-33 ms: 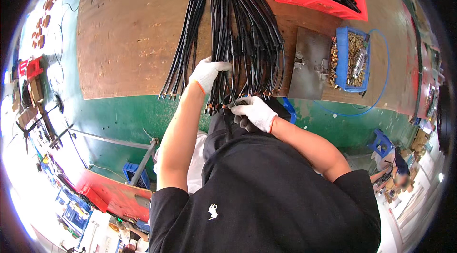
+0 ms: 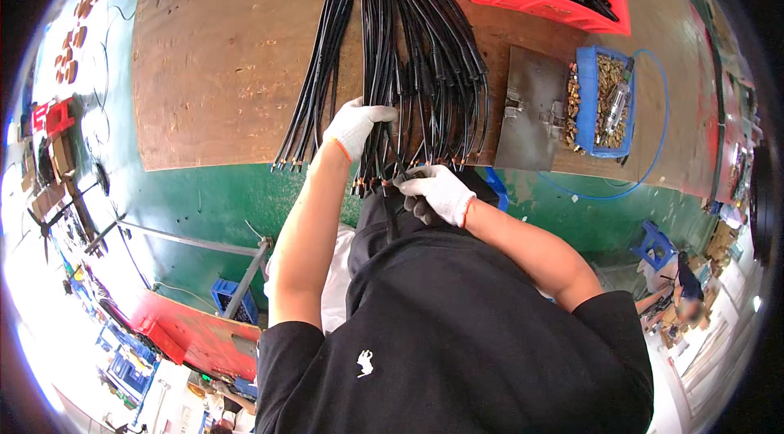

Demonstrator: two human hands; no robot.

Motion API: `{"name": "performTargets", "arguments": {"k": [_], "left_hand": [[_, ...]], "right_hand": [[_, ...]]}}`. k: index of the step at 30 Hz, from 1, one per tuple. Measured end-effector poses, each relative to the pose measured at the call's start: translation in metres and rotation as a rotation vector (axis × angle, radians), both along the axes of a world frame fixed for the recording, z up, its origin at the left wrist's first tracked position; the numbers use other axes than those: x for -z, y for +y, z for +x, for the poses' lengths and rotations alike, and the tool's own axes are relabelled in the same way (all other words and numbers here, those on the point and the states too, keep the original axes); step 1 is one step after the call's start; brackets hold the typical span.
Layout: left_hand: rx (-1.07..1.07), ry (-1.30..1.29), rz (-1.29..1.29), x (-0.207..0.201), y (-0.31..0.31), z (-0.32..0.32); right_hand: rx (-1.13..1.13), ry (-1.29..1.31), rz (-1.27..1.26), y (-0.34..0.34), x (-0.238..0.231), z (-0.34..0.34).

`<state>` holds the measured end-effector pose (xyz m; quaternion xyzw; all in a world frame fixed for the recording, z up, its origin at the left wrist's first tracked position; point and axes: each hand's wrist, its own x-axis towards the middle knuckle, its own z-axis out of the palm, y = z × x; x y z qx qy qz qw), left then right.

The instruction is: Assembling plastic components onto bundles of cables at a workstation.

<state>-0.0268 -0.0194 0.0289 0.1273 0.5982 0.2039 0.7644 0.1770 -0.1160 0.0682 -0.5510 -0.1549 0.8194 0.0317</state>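
Note:
A thick bundle of black cables [image 2: 380, 42] lies over the table, and its cut ends, some with copper-coloured tips, hang past the near edge. My left hand [image 2: 353, 129], in a white knit glove, is closed around a cable in the middle of the bundle, thumb pointing right. Lower down, my right hand [image 2: 441, 194], gloved too, pinches a black cable near its end between thumb and fingers. Under its curled fingers show several dark rounded shapes; whether they are small black parts or the glove's dark palm side, I cannot tell.
A red bin [image 2: 543, 3] of black sleeves stands far right on the wooden table [image 2: 220, 58]. Nearer sit a metal plate [image 2: 531, 120] and a blue bin [image 2: 585, 107] of brass-coloured parts, a tool with a blue hose [image 2: 665, 120] resting on it. Another person [image 2: 690, 287] is at the right.
My right hand and the cable end it pinches have shifted very slightly. My left hand stays in place.

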Motion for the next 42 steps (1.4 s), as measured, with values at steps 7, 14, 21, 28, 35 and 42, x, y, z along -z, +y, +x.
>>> {"name": "performTargets", "arguments": {"k": [7,14,21,28,35,42], "left_hand": [[-0.018,0.062,0.085,0.015,-0.007,-0.001],[-0.106,-0.002,0.072,0.008,-0.007,0.017],[-0.107,0.080,0.137,0.019,-0.013,0.025],[-0.061,0.178,0.221,0.025,-0.014,0.029],[-0.031,0.234,0.216,0.028,-0.015,0.031],[-0.127,0.094,0.154,0.015,-0.012,0.032]], "right_hand": [[-0.330,-0.164,0.544,-0.011,0.004,0.018],[-0.209,0.011,0.507,-0.038,0.022,0.063],[-0.253,0.002,0.541,-0.050,0.020,0.070],[-0.243,-0.012,0.393,-0.036,-0.010,0.067],[-0.334,-0.040,0.382,-0.026,-0.019,0.057],[-0.233,-0.135,0.414,-0.013,0.010,0.032]]}}
